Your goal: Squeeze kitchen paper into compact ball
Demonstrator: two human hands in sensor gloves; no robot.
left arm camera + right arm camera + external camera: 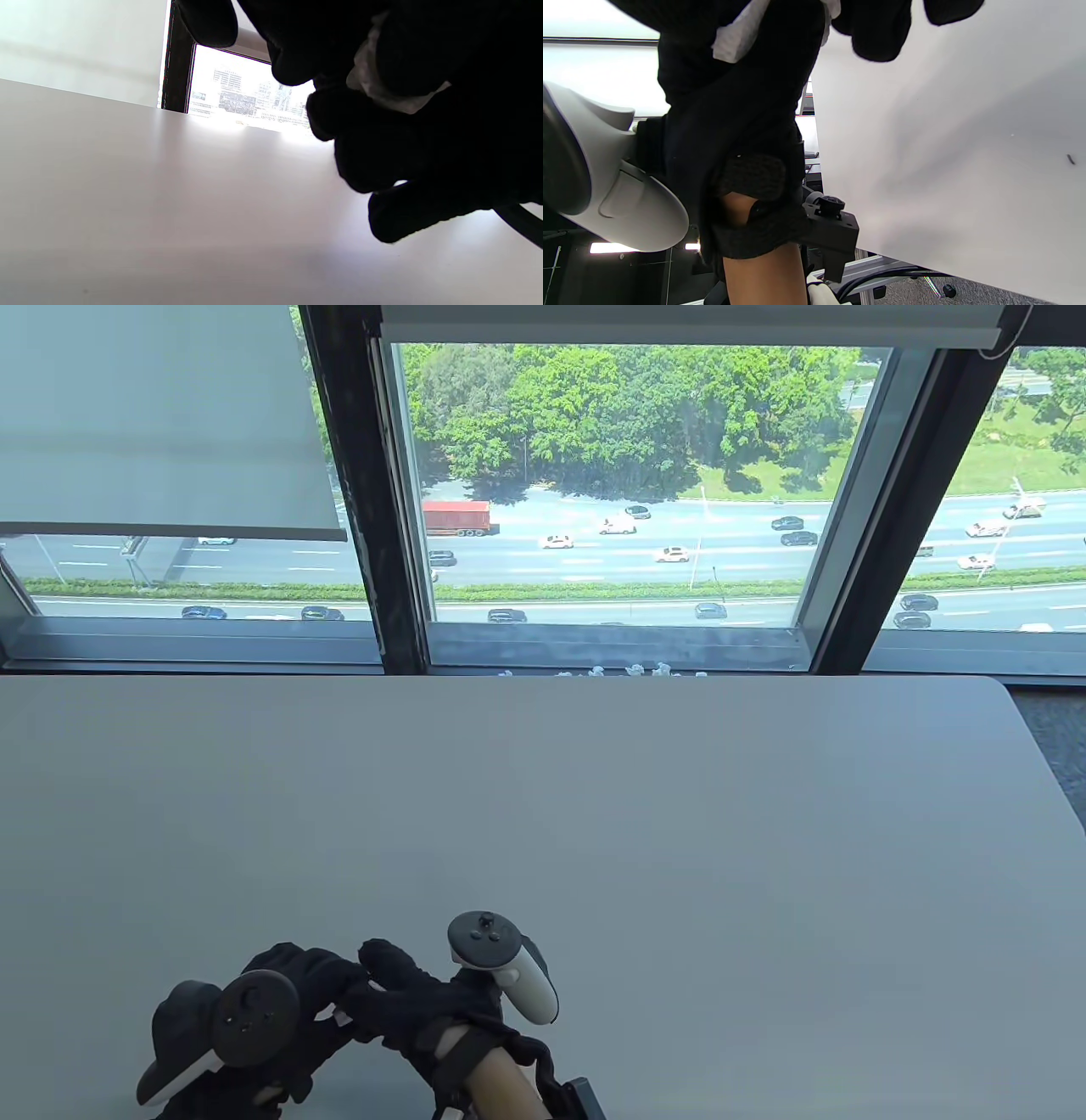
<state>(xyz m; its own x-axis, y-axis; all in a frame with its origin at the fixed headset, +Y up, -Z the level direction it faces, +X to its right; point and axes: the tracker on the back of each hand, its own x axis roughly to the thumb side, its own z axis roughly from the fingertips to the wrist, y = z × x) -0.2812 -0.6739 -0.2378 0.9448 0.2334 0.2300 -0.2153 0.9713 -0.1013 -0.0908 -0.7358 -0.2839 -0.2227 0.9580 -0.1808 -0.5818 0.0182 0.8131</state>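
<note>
My hands sat clasped together at the near edge of the table [543,814], left hand [280,993] and right hand [424,1001] touching, so neither had room to pass toward the other. Ahead of them and out to both sides the pale tabletop lay open all the way to its far edge. Beyond that edge, a row of small white scraps [628,671] lay along the sill, and the window frame [356,517] and glass closed off any reach further forward. To my right, the table's rounded corner [1014,691] marked where the surface ended.
</note>
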